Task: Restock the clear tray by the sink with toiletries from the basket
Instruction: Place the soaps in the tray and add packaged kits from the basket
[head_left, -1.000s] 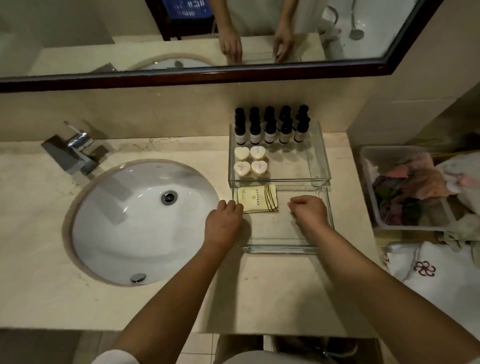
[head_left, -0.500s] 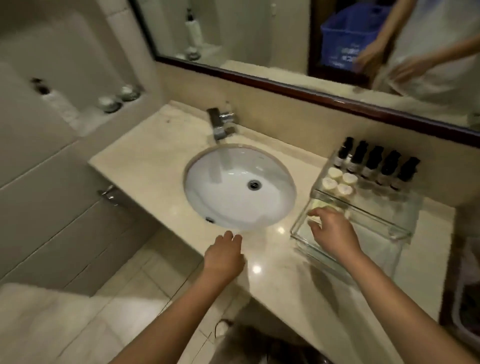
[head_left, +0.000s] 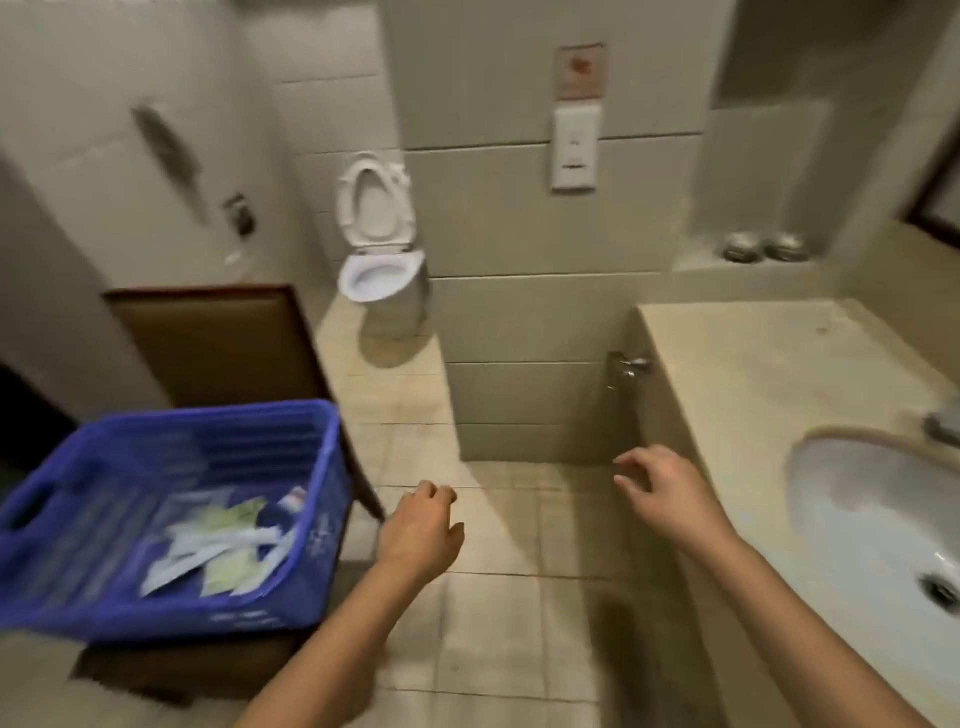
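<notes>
A blue plastic basket (head_left: 322, 493) stands on a brown chair at the lower left, holding several white and pale green toiletry packets (head_left: 218, 545). My left hand (head_left: 421, 530) hovers over the floor just right of the basket, fingers loosely curled and holding nothing. My right hand (head_left: 660, 488) hangs in the air near the counter's left end, fingers relaxed and empty. The clear tray is out of view.
The brown chair (head_left: 208, 343) carries the basket. A marble counter (head_left: 753, 364) with a white sink (head_left: 872, 519) runs along the right. A toilet (head_left: 379, 244) stands at the back. Tiled floor (head_left: 498, 623) lies between chair and counter.
The view has swung left from the counter and tray to the basket. My right hand left the tray and both hands now hang over the floor.
</notes>
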